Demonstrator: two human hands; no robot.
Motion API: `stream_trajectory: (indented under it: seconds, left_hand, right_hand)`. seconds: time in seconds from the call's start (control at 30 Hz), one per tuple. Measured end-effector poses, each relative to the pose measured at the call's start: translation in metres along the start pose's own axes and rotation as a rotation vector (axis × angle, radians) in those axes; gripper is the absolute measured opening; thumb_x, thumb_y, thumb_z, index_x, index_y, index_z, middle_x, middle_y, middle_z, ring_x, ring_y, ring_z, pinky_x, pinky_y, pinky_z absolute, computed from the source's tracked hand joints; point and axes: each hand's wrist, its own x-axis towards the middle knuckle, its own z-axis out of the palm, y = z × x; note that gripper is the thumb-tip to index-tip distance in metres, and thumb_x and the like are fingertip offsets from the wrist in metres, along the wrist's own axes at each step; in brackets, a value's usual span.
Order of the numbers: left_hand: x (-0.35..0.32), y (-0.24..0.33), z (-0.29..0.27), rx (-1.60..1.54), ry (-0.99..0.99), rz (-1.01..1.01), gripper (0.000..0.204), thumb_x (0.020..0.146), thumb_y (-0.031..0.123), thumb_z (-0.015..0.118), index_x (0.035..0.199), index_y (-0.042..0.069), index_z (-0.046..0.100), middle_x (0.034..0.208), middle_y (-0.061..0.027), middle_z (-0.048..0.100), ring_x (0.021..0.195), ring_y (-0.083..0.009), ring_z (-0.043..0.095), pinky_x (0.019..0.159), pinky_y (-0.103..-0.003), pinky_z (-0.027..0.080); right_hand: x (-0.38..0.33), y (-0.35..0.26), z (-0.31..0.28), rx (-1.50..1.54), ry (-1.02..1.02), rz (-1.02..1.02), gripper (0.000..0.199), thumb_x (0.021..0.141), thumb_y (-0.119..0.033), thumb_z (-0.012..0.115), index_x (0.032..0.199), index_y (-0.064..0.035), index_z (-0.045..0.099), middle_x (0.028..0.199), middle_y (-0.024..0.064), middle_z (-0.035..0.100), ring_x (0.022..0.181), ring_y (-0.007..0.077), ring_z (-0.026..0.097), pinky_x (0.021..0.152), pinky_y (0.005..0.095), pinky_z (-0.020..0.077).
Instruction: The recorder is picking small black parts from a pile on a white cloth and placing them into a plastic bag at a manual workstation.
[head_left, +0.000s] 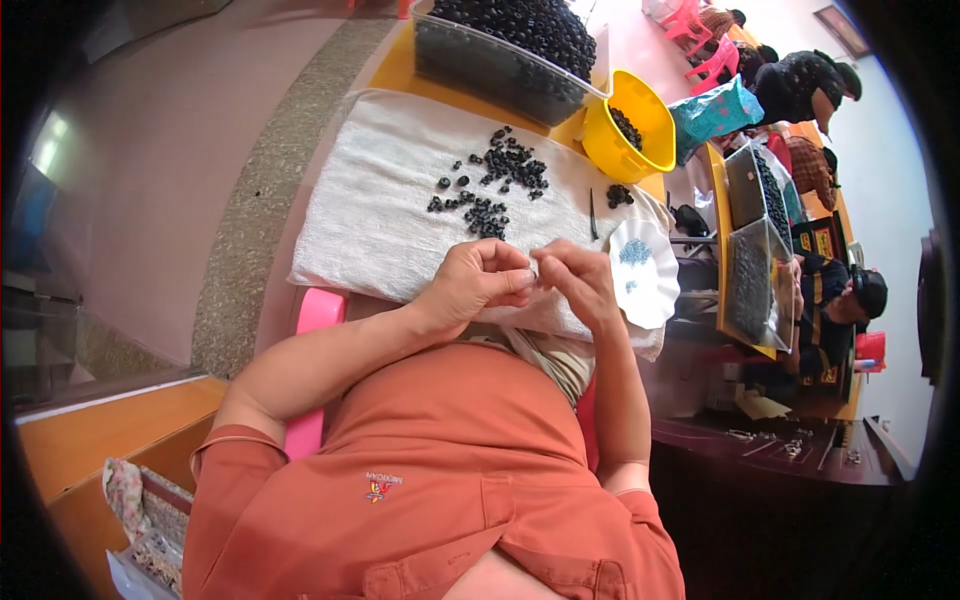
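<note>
**Small black parts, loose lot, with fingertip work in progress on white cloth**

Bearings: clock face centred on your meeting fingertips, twelve pointing away from you.

Hands, one pair. Your left hand (pixel 480 281): thumb and forefinger drawn together in a pinch. Your right hand (pixel 580 280): likewise pinched, its tips just beside the left's. Whatever sits between them is too small to make out; you may be clamping a piece there, but I cannot tell.

Loose black parts (pixel 515 168), many, small and rounded: scattered on the white cloth (pixel 375 200), ten to twelve o'clock. Cluster of black parts (pixel 620 195), small: near two o'clock. Slim black tool (pixel 592 215): lying untouched, between one and two, just left of that cluster.

White fluted plate (pixel 658 300): three o'clock, near your right hand, bearing tiny blue-grey pieces (pixel 634 252).

Clear plastic bin (pixel 470 58), heaped with black parts: twelve, beyond the cloth. Yellow bucket (pixel 603 150), dark parts inside: one o'clock.

Step, as judged: a single small piece being handled or fitted between both hands, with much of the loose lot seemingly unworked. The next move probably calls for a light, steady pinch from your left hand and a fine adjustment from your right, keeping tips aligned so nothing tiny drops.
</note>
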Motion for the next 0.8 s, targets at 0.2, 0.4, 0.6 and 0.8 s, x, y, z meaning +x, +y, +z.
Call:
stream_trajectory:
  seconds: [0.2, 0.4, 0.6, 0.8]
  left_hand:
    - [-0.001, -0.003, 0.001, 0.064, -0.011, 0.042, 0.015, 0.089, 0.006, 0.068, 0.102, 0.0, 0.064, 0.09, -0.0056, 0.067, 0.081, -0.013, 0.067, 0.076, -0.027, 0.057]
    - [-0.003, -0.002, 0.0, 0.098, -0.023, 0.055, 0.013, 0.089, 0.006, 0.069, 0.101, 0.001, 0.065, 0.09, -0.0051, 0.068, 0.081, -0.0126, 0.067, 0.077, -0.027, 0.057]
    - [-0.003, -0.001, 0.001, 0.086, -0.007, 0.051, 0.012, 0.089, 0.006, 0.069, 0.1, 0.001, 0.065, 0.089, -0.0051, 0.068, 0.081, -0.0127, 0.067, 0.076, -0.027, 0.057]
    - [0.0, -0.003, -0.001, 0.059, 0.024, 0.034, 0.012, 0.089, 0.005, 0.068, 0.099, 0.001, 0.065, 0.089, -0.0055, 0.067, 0.079, -0.0132, 0.066, 0.075, -0.026, 0.057]
  right_hand:
    - [0.056, 0.014, -0.006, -0.345, 0.129, -0.111, 0.016, 0.087, -0.005, 0.069, 0.1, 0.0039, 0.069, 0.082, 0.0023, 0.064, 0.066, 0.0075, 0.054, 0.061, 0.0238, 0.0448]
    - [0.09, 0.015, 0.004, -0.814, 0.016, -0.279, 0.018, 0.083, -0.008, 0.062, 0.098, -0.0069, 0.072, 0.092, 0.0126, 0.065, 0.086, 0.0323, 0.065, 0.074, 0.0401, 0.0506]
    - [0.095, 0.006, 0.007, -0.919, -0.093, -0.209, 0.017, 0.082, -0.012, 0.061, 0.096, -0.0074, 0.071, 0.093, 0.012, 0.065, 0.09, 0.0341, 0.063, 0.078, 0.0426, 0.0501]
    - [0.09, 0.0, 0.012, -0.936, -0.051, -0.131, 0.013, 0.081, -0.014, 0.063, 0.088, -0.0047, 0.07, 0.093, 0.0151, 0.065, 0.091, 0.0372, 0.063, 0.079, 0.0448, 0.0495]
